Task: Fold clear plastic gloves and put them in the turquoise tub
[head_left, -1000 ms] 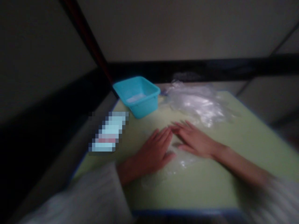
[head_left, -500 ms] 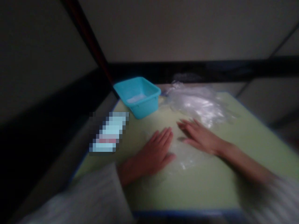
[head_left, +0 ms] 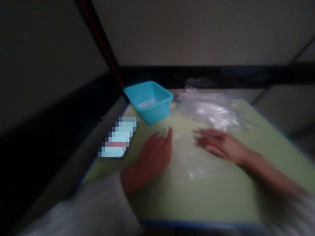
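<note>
A clear plastic bag [head_left: 192, 164] lies flat on the yellow-green table between my hands. My left hand [head_left: 156, 150] is at the bag's left edge, index finger stretched forward and the others partly bent, with nothing seen in it. On the other side, my right hand [head_left: 221, 144] reaches in over the bag's upper right part, fingers extended and apart from the thumb. Whether its fingertips touch the plastic is too blurred to make out. Behind that hand lies a heap of clear plastic bags [head_left: 211, 109].
A turquoise plastic basket [head_left: 157, 113] stands at the back left with something whitish inside. A phone-shaped, pixelated object [head_left: 119, 137] lies at the left table edge. The table [head_left: 209, 203] has a blue rim, and a wall [head_left: 197, 32] rises behind it.
My left hand has drawn back left off the bag, its fingers going from flat to partly bent with the index out. My right hand has shifted slightly right, staying over the bag.
</note>
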Demonstrator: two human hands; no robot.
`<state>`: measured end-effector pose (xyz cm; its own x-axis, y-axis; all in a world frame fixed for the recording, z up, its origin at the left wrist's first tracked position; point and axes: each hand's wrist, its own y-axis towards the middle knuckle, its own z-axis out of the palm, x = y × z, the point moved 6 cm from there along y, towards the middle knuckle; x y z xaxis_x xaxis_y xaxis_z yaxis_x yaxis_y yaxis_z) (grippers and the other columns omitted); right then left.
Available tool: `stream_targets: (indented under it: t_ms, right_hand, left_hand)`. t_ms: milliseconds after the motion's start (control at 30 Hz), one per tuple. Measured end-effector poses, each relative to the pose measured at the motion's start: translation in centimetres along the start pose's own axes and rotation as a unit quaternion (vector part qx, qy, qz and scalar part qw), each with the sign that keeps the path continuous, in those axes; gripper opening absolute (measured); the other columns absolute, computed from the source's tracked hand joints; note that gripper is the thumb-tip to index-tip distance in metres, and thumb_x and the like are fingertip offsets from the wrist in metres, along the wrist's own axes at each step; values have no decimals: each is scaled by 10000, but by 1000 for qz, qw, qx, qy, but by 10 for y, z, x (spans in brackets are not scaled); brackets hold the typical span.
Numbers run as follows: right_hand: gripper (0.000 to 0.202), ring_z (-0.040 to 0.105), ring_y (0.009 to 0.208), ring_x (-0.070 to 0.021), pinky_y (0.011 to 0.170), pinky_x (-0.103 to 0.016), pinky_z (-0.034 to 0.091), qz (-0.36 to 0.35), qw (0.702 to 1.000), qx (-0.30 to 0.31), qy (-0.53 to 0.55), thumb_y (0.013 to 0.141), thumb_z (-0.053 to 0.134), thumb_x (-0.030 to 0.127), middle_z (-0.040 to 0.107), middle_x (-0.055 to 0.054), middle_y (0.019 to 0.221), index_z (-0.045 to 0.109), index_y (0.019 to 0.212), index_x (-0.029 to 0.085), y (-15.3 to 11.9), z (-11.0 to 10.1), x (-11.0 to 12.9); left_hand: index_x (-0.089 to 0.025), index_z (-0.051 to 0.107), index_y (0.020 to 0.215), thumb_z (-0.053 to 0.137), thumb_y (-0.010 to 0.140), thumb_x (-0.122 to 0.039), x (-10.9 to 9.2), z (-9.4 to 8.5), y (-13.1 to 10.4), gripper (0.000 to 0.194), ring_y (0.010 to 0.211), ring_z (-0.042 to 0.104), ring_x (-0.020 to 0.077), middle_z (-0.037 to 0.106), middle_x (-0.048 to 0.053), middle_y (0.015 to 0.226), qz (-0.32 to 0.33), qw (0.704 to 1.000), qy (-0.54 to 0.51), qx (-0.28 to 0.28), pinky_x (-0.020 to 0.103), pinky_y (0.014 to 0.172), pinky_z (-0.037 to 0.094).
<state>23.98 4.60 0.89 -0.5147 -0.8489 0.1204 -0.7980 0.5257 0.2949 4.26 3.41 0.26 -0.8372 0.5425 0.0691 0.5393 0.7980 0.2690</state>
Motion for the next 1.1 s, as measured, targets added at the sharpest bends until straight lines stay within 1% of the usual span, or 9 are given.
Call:
stream_targets:
  t_ms: [100,167,233,333,567,700,833,967,1100]
  right_hand:
    - [361,509,1225,-261,1001,-481,437,-11,1000,-8,-1,966,357,346,577,-146,1288,598,1150,151,0,-1,4]
    - [358,506,1230,-250,1011,-468,432,-15,1000,-3,1,963,366,340,581,-134,1287,592,1170,155,0,-1,7]
    - [358,497,1239,-239,1021,-462,425,-18,1000,5,7,962,369,324,581,-114,1293,569,1213,165,-1,-1,11]
    - [371,492,1244,-238,1028,-471,417,-22,999,10,25,960,374,306,578,-101,1300,538,1264,171,-1,-2,17]
    - [392,496,1239,-236,1077,-480,352,-70,993,33,89,970,344,319,601,-134,1263,579,1214,121,2,-1,38]
    - [438,494,1239,-238,1088,-484,331,-99,986,40,127,976,311,364,599,-151,1259,578,1214,110,4,0,56]
    - [465,501,1232,-226,1077,-451,350,-120,978,51,166,982,279,371,604,-170,1246,596,1174,91,6,4,75]
    - [457,503,1227,-213,1065,-440,363,-134,969,56,202,977,293,383,611,-169,1235,601,1159,98,7,9,87]
    - [501,531,1191,-211,1044,-420,386,-149,963,42,220,981,254,414,641,-166,1180,589,1169,93,7,9,91]
  left_hand:
    - [-20,281,1403,314,888,-130,3,4,0,528,794,620,196,670,98,881,8,999,30,26,422,1002,364]
    - [-26,248,1416,301,913,-151,5,3,1,521,901,617,210,658,133,1021,19,998,37,38,425,1031,329]
    - [-19,243,1415,276,923,-158,7,2,1,513,971,605,226,634,164,1102,23,998,29,49,436,1039,313]
    - [-14,232,1415,249,925,-161,9,2,3,511,1031,589,240,630,168,1114,18,997,10,68,466,1042,301]
    - [-54,155,1441,276,917,-164,8,3,4,549,1126,552,237,615,156,1168,23,998,-29,50,476,1069,258]
    - [-40,182,1428,298,914,-169,6,9,2,542,1188,512,241,554,183,1269,43,997,-41,42,456,1071,271]
    - [-70,287,1386,298,902,-138,1,11,1,488,1289,417,238,401,172,1429,77,995,-56,37,427,1095,253]
    - [-81,304,1381,249,915,-125,-7,7,2,472,1308,398,211,388,158,1443,89,990,-90,67,423,1115,231]
    - [-105,329,1372,246,925,-148,-15,2,3,456,1370,301,211,346,134,1475,128,983,-106,82,446,1134,188]
